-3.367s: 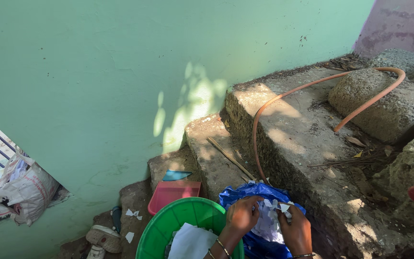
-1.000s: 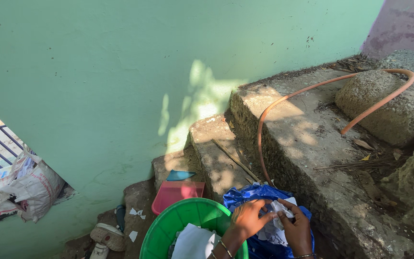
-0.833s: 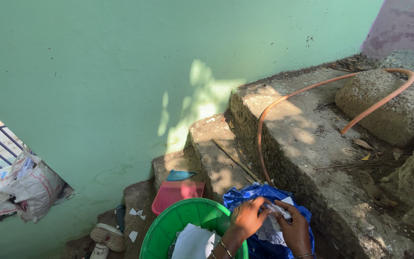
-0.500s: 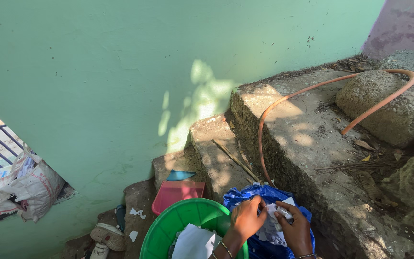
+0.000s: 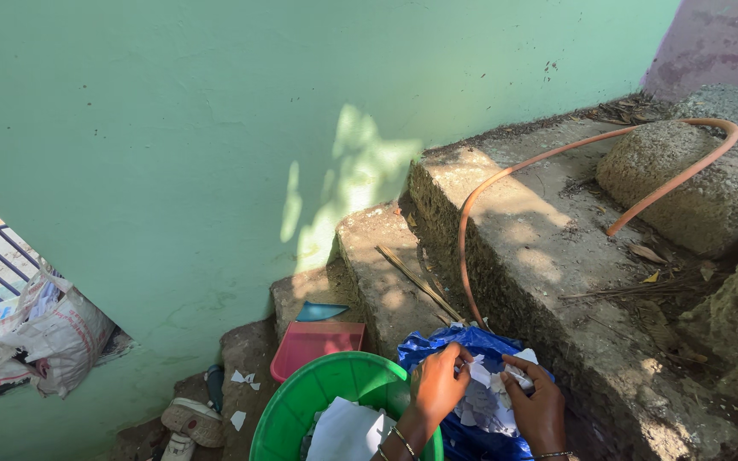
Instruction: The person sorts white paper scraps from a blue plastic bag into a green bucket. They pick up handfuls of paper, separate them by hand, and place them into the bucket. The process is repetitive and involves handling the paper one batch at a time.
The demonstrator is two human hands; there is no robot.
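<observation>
A white sack (image 5: 49, 337) hung at the window grille; a green tub (image 5: 318, 405) stood below. The left hand (image 5: 439, 384) and right hand (image 5: 540, 408) each pinched torn white paper scraps (image 5: 490, 401) lying on the blue plastic bag (image 5: 437, 350) beside concrete steps (image 5: 540, 256).

From where I'm watching, the blue bag (image 5: 437, 352) looks like crinkly, glossy plastic, and the white scraps (image 5: 489, 401) on it are matt torn paper. Green tub (image 5: 301, 410) is smooth plastic with a slight shine. Steps (image 5: 523, 248) are rough, crumbly concrete, and the orange hose (image 5: 557, 154) is smooth.
</observation>
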